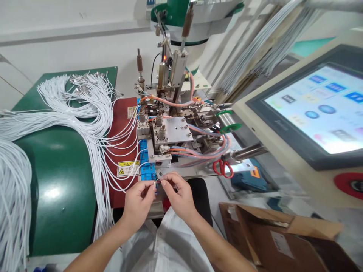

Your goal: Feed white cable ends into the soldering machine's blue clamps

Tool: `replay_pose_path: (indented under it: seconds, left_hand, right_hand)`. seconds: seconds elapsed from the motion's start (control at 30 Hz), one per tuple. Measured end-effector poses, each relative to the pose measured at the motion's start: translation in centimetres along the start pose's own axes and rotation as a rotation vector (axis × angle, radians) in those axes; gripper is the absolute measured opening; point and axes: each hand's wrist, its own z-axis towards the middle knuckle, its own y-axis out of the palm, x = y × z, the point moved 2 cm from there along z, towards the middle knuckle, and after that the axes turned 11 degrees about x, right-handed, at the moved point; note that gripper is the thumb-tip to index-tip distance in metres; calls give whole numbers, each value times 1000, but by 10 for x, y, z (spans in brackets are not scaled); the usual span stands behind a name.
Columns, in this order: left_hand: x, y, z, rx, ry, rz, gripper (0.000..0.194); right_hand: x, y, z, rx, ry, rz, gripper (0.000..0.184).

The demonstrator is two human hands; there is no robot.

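In front of the machine, my left hand (138, 198) pinches the end of a white cable between thumb and fingertips. Thin coloured wires (157, 181) stick out of that end. My right hand (178, 194) is closed on these wires from the other side, its thumb and forefinger pressed together; the exact tips are too small to make out. Just beyond my fingers lies a row of blue fixtures (144, 155), with several white cables (96, 162) running to it across a red board (121, 104). The machine's metal plate (177, 130) sits to the upper right.
White cable bundles cover much of a green table (62, 211) at left. Red-handled scissors (223, 166) lie at the machine's right front edge. A tilted touch screen (320, 113) and red button (353, 185) stand at right, above a cardboard box (263, 241). Air hoses cross the machine.
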Motion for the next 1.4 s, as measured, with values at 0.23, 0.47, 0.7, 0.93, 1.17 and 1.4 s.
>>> replay_pose_path:
  seconds: [0.23,0.47,0.7,0.93,1.17,1.4]
  left_hand:
    - [-6,1,1,-24,94,74,20]
    - [11,-2,0,-56,315,293,19]
    - [5,-3,0,-5,136,169,18]
    - [0,-2,-1,-3,0,43,20]
    - [2,-2,1,-22,159,182,19]
    - [9,-3,0,-51,393,326,20]
  right_hand:
    - [-3,2,6,-37,-34,-30,12]
    - [-11,-5,4,-147,-510,-388,12]
    - [0,1,0,-42,-32,-71,18]
    - [10,1,0,-33,145,59,14]
    - [-1,0,5,-80,-47,-99,12]
    - [-8,-3,6,-210,-537,-402,12]
